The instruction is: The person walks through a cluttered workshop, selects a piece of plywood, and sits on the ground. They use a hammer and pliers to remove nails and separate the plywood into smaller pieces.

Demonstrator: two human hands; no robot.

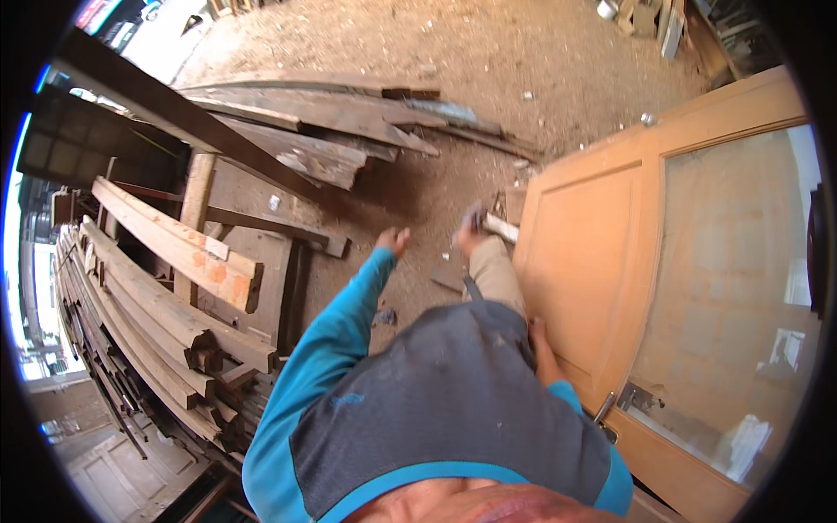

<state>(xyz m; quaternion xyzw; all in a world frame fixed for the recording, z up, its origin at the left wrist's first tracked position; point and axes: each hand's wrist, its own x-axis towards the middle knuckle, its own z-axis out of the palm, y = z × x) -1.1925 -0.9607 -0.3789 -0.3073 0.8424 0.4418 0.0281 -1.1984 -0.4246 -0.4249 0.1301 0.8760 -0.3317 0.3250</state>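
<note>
My left hand (394, 241) is held out ahead over the dirt floor, with nothing in it and its short-looking fingers loosely parted. To the right, my right hand (540, 335) hangs low between my trouser leg (497, 272) and the orange-brown wooden door (582, 253). Its fingers are mostly hidden, and I cannot tell whether it touches the door. The door stands tilted along my right side, with a wooden panel, a large glass pane (728, 288) and a metal handle (605, 407). One foot (469, 228) shows ahead, beside the door's edge.
Long weathered planks (323, 118) lie ahead on the dirt floor (392, 44). At my left, several timber beams (148, 305) are stacked on a wooden rack, their ends jutting toward me. A dark beam (187, 118) slants above them. Scrap wood (645, 17) lies at the far right.
</note>
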